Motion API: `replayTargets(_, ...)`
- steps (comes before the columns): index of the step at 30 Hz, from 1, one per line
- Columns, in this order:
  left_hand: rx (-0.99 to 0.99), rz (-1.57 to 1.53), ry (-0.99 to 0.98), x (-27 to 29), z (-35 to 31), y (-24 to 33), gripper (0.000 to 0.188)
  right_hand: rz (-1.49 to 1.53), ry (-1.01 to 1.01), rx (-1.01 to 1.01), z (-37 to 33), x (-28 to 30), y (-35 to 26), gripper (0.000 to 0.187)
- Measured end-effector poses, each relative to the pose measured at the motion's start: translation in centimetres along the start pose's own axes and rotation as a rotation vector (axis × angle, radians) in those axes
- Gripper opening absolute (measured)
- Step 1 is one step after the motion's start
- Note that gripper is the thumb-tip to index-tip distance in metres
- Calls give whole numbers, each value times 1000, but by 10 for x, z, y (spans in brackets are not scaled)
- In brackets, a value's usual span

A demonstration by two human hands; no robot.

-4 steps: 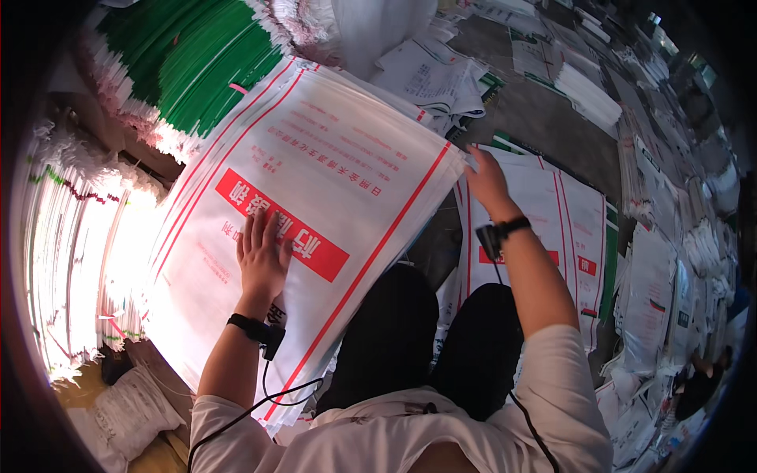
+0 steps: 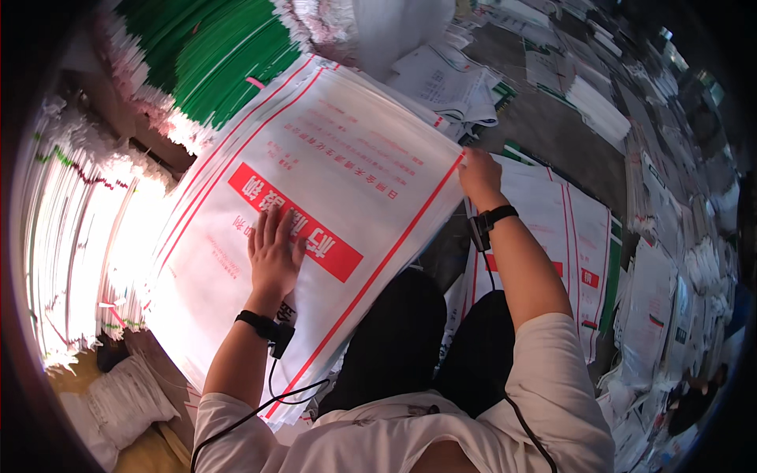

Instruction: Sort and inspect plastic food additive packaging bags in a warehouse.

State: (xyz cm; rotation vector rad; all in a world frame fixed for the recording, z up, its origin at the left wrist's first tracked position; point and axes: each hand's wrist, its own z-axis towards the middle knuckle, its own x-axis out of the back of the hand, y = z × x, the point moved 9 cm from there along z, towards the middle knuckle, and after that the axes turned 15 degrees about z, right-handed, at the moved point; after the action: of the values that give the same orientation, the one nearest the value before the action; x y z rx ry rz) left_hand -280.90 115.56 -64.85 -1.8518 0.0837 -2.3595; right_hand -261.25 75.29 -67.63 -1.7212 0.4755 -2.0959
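Note:
A stack of flat white sacks (image 2: 398,169) with red stripes and a red printed band lies slanted before me. My left hand (image 2: 274,256) rests on the top sack, over the red band, palm down with its fingers spread. At the far right corner of that sack, my right hand (image 2: 479,175) is closed, thumb and fingers pinching the sack's edge. How many layers are in that pinch is hidden. Each wrist wears a black band with a small black box and a cable.
Another pile of white sacks with red print (image 2: 536,205) lies right of my knees. Green sacks (image 2: 225,67) are stacked at the far left, white sack bundles (image 2: 75,244) at the left. A rolled white sack (image 2: 130,402) sits lower left. More sacks (image 2: 650,292) cover the floor at right.
My right hand has closed from open fingers onto the corner of the top sack. My left hand stays flat on the sack. The whole view has shifted slightly.

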Motion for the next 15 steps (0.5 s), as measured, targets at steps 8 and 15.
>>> replayTargets(8, 19, -25, 12, 5, -3, -6, 57, 83, 100, 181, -8, 5, -64, 28)
replayTargets(15, 32, -85, 76, 7, -7, -15, 54, 71, -116, 239, 8, 7, -96, 26)
